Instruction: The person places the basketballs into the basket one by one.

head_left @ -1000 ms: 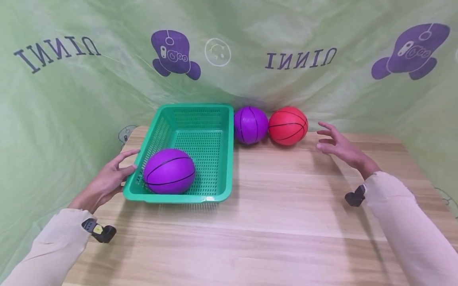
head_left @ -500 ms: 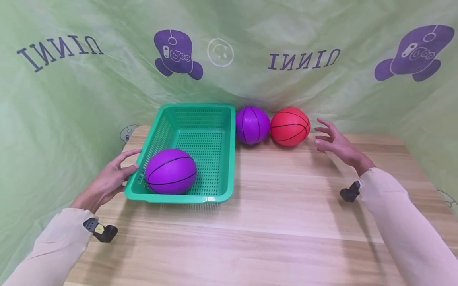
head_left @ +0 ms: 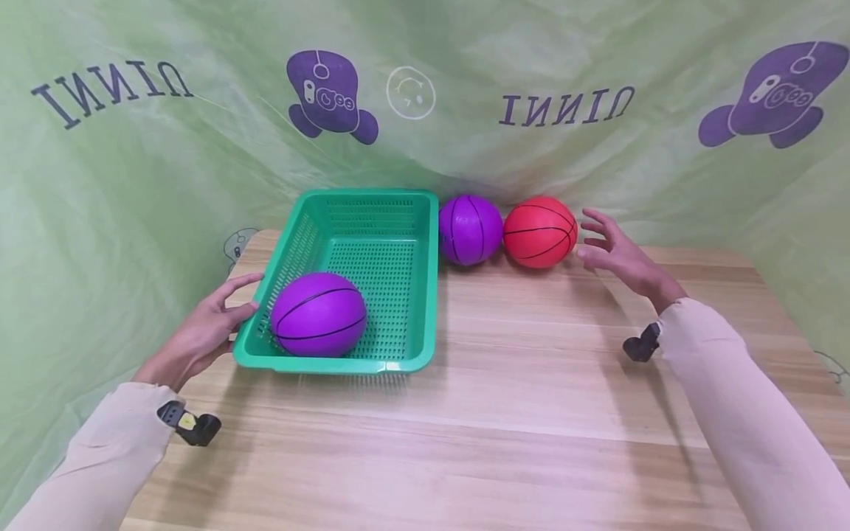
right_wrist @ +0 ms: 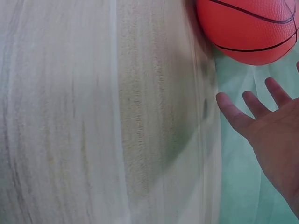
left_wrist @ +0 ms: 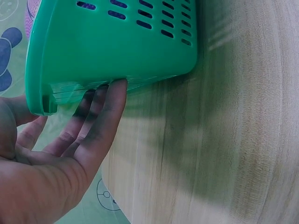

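Observation:
A green plastic basket (head_left: 401, 366) with perforated walls stands left of centre on the table, a purple ball (head_left: 319, 315) with black lines inside its near left corner. At the basket's left side my left hand (head_left: 206, 324) touches the rim; in the left wrist view its extended fingers (left_wrist: 100, 135) rest against the outer wall below the rim. To the right of the basket sit a second purple ball (head_left: 470, 230) and a red ball (head_left: 540, 232), side by side. My right hand (head_left: 627, 258), fingers spread and holding nothing, is just right of the red ball.
The light wooden table (head_left: 505, 413) spreads out in front of the basket and balls. A green printed cloth (head_left: 458, 155) hangs behind the table and along both sides, close behind the balls. Each forearm wears a small black wrist camera (head_left: 642, 343).
My right hand has moved left, closer to the red ball. My left hand stays at the basket's side, and the basket and balls keep their places; the head view has shifted slightly.

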`<state>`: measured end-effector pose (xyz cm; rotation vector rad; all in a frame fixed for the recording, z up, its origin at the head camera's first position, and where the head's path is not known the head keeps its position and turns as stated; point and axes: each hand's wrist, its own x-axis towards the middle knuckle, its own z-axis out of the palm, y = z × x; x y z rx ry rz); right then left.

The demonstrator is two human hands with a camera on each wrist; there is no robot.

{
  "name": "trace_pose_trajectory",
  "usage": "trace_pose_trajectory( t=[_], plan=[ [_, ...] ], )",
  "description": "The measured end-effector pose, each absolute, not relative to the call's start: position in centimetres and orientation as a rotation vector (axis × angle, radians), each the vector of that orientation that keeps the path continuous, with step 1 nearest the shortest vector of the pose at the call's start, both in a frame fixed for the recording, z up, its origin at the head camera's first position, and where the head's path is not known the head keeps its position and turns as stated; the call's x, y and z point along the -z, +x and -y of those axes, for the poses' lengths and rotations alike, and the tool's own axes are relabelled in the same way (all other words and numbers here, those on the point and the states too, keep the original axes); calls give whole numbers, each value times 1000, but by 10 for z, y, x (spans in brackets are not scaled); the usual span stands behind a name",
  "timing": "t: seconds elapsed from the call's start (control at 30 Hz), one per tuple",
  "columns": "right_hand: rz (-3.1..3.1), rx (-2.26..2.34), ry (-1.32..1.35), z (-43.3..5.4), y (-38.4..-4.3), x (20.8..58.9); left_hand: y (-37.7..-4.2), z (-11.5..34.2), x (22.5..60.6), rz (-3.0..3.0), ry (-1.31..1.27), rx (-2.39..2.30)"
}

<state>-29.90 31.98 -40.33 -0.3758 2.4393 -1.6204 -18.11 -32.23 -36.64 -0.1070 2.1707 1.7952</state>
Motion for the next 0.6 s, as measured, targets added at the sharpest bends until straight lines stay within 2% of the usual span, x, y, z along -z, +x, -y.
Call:
trace_pose_trajectory(
  t=[0.33, 0.6],
  plan=[
    [-2450, 1558, -327, -314, -303, 399, -182, 321, 365, -2165, -120, -1777],
    [-2367, 1701, -346, -301, -312, 398, -181, 322, 367, -2112, -116, -1836]
  ],
)
